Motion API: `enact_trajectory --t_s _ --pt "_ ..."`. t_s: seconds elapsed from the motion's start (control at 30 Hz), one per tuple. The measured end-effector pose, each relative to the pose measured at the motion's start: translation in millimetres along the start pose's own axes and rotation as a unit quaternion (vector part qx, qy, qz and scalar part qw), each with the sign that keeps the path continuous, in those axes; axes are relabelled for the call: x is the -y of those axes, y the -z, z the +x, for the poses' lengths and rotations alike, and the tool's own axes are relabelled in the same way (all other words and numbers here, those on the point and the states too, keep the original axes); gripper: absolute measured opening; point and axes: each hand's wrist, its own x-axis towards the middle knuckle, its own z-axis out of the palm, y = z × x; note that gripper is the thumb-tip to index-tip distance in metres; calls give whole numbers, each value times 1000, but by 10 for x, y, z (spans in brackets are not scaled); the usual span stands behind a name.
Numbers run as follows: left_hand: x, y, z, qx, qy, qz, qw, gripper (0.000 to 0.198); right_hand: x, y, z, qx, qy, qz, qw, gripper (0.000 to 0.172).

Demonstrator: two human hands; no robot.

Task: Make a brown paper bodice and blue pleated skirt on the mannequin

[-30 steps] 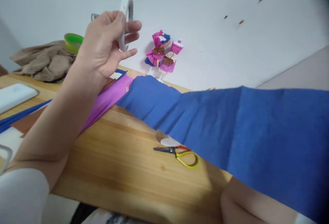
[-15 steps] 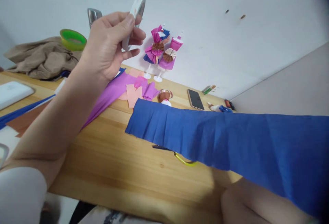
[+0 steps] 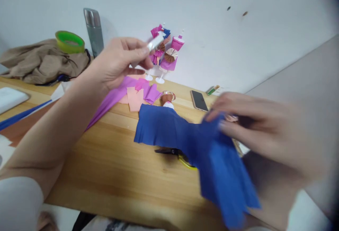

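Raised at the upper left-middle, my left hand pinches a thin roll of white tape, seen nearly edge-on. On the right, my right hand, smeared by motion, grips a long strip of blue crepe paper near its middle. One end of the strip stretches left over the table, and the rest hangs down from my fingers. Partly under the blue strip lie scissors with dark blades and a yellow handle. Pink, peach and purple paper pieces lie beyond the strip.
Two small dress-form stands in colourful paper stand by the wall. A phone lies at the table's back. At left are a green tape roll, brown cloth, a flask and a white device.
My right hand has come into view and bunched the blue strip, whose far part now hangs down. My left hand has lowered slightly, turning the tape roll.
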Motion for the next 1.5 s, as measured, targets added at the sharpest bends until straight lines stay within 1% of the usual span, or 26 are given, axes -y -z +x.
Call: enact_trajectory --t_s 0.07,0.1,0.13,0.2,0.23,0.3,0.4,0.47,0.57,0.63,0.7,0.73,0.77,0.8,0.87,0.9,0.93,0.97,1.03,1.07,1.13,1.2,1.27,1.37,1.43,1.5 --pt "36 -25 -23 73 44 59 995 7 -56 -158 121 45 -8 -28 999 16" --pt "58 -42 -33 112 60 92 988 7 -93 -245 179 71 -8 -15 997 18" --pt "84 -61 -42 151 67 120 979 8 -133 -328 229 76 -8 0 997 20" --pt "147 -96 -47 216 71 159 961 9 -211 -465 293 78 -31 18 996 16" --pt "181 -110 -44 239 74 167 954 10 -245 -515 309 75 -48 19 996 13" --pt "238 -127 -32 261 86 170 946 11 -301 -582 317 70 -76 19 994 9" --pt "269 -125 -9 263 97 178 943 12 -362 -639 318 74 -97 41 992 9" --pt "254 -115 -2 260 89 189 943 13 -371 -667 321 84 -108 53 989 10" --pt "219 -98 -2 236 72 202 948 14 -279 -680 312 96 -111 44 988 11" --pt "209 -80 -3 206 58 216 953 14 -162 -648 290 156 -82 48 983 12" --pt "206 -57 0 179 38 234 955 12 -71 -581 263 277 -35 83 957 12" --pt "203 -46 2 173 29 240 955 10 -58 -539 254 319 -15 107 942 13" --pt "195 -36 4 173 23 240 955 9 -75 -496 248 330 -6 125 935 16" --pt "182 -30 4 175 22 236 956 9 -118 -456 247 313 -10 138 940 20" --pt "137 -32 -4 179 41 227 956 11 -249 -397 257 244 -40 141 959 27" --pt "107 -40 -12 176 56 227 956 12 -313 -384 267 238 -46 139 960 31" --pt "74 -52 -22 170 71 231 955 13 -360 -384 277 270 -42 138 952 35" --pt "42 -66 -33 166 85 238 953 13 -381 -396 285 325 -36 137 935 36" --pt "-10 -92 -52 161 98 255 949 13 -349 -452 293 429 -14 141 892 36" --pt "-27 -101 -58 160 97 261 947 13 -306 -489 291 461 -1 143 876 35" --pt "-36 -110 -62 163 92 269 945 12 -214 -560 276 485 18 124 866 36" --pt "-16 -107 -59 165 83 258 948 11 -166 -612 261 481 11 71 874 37" --pt "16 -102 -52 168 77 239 953 10 -186 -633 257 456 -10 27 889 33" --pt "53 -99 -44 169 77 223 957 6 -311 -624 279 362 -28 44 931 21" --pt "58 -99 -43 168 70 220 958 7 -414 -607 301 280 -44 57 957 18" --pt "56 -96 -43 167 57 214 961 8 -494 -593 315 220 -62 37 973 17"
